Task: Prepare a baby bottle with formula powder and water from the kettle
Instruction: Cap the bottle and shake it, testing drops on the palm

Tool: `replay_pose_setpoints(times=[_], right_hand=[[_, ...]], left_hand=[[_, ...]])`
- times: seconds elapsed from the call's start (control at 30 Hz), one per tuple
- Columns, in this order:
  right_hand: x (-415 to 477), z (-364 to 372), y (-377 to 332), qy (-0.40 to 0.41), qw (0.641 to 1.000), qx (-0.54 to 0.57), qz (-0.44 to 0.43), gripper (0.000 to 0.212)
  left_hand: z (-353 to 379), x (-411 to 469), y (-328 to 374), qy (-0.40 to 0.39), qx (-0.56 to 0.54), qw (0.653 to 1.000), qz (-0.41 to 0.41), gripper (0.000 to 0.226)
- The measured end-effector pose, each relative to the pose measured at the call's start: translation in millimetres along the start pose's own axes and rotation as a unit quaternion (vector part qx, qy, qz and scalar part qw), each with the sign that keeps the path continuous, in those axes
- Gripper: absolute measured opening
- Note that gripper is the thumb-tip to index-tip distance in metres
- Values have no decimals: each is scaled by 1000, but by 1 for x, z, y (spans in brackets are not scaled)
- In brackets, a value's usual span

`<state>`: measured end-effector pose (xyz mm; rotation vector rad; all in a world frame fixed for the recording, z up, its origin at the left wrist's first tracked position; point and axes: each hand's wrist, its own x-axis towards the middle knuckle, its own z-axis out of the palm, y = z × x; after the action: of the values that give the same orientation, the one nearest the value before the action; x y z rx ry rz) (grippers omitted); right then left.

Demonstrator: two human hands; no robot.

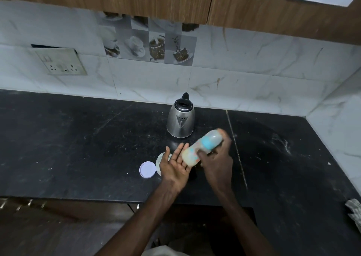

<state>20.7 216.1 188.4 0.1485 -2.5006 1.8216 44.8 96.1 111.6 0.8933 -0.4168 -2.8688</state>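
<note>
The baby bottle is held above the black bench, tilted so that its pale, milky base points near and left while its blue collar and clear cap point far and right. The right hand is wrapped around its middle and upper part, fingers closed on it. The bottle is smeared by motion blur, so how much liquid it holds is hard to read. The left hand is spread flat, palm up, fingers extended, with the bottle's base resting against or just above its fingertips; it grips nothing. Under the left hand a clear round container sits on the bench, and just left of it lies a lilac lid. Beyond the hands, near the tiled wall, stands the steel kettle, upright.
</note>
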Motion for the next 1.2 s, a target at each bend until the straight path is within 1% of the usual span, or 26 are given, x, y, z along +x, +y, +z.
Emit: replay_pose_setpoints(times=[0.03,0.07,0.1,0.13,0.2,0.23,0.27,0.33,0.37,0.4,0.5,0.53,0.63,0.73,0.8,0.87,0.9,0.97,1.03,1.07,1.1,1.13,1.17,1.2], right_hand=[[4,-3,-3,70,996,45,9,84],[5,-4,-4,112,991,70,15,85],[4,-3,-5,111,992,64,12,86],[0,0,-3,69,997,28,6,88],[-10,4,9,-55,997,-55,-11,87],[-11,2,12,-69,996,-62,-13,86],[-9,-2,11,-43,998,-46,-9,83],[-2,-9,8,51,998,24,6,79],[1,-10,8,69,997,39,11,78],[0,-10,8,49,998,32,11,79],[-8,-4,19,-98,994,-50,-2,85],[-8,-4,22,-127,990,-59,-9,85],[1,-12,25,-154,985,-75,-32,79],[5,-17,25,-202,977,-63,-26,91],[6,-19,24,-210,974,-66,-48,95],[10,-23,16,-201,973,-79,-74,95],[12,-26,12,-183,976,-81,-85,96],[16,-29,4,-105,988,-63,-98,99],[15,-27,1,-13,996,12,-83,98],[12,-24,0,7,997,35,-72,96],[9,-21,1,-4,997,27,-68,95],[7,-19,0,-48,996,-14,-73,95],[7,-18,3,-102,988,-73,-85,96],[7,-18,4,-136,978,-122,-101,96]], left_hand=[[1,-1,0,4,17,1000,2,60],[0,-2,-1,4,25,1000,3,61],[-2,-2,-2,3,22,1000,3,61],[-2,-4,-3,2,13,1000,0,62],[-1,-5,-6,-7,-5,1000,-8,63],[2,-5,-7,-15,-2,1000,-11,64],[5,-6,-8,-21,7,1000,-10,66],[9,-5,-8,-27,32,999,-4,69],[9,-5,-9,-27,38,999,-4,69],[9,-5,-9,-22,31,999,-6,69],[5,-5,-13,-15,17,1000,-16,64],[3,-5,-14,-11,14,1000,-16,62],[-3,-3,-14,-10,5,1000,-12,61],[1,-6,-13,-20,0,1000,-20,59],[7,-8,-15,-28,12,999,-23,60],[8,-6,-17,-35,19,999,-24,65],[8,-4,-18,-40,26,999,-25,67],[11,-2,-17,-36,37,998,-22,69],[11,-1,-15,-18,43,999,-10,67],[12,-1,-14,-13,42,999,-3,67],[11,-2,-13,-13,34,999,-1,69],[10,0,-12,-17,18,1000,-2,71],[10,1,-11,-21,4,1000,-8,72],[10,1,-10,-23,-3,1000,-12,71]])
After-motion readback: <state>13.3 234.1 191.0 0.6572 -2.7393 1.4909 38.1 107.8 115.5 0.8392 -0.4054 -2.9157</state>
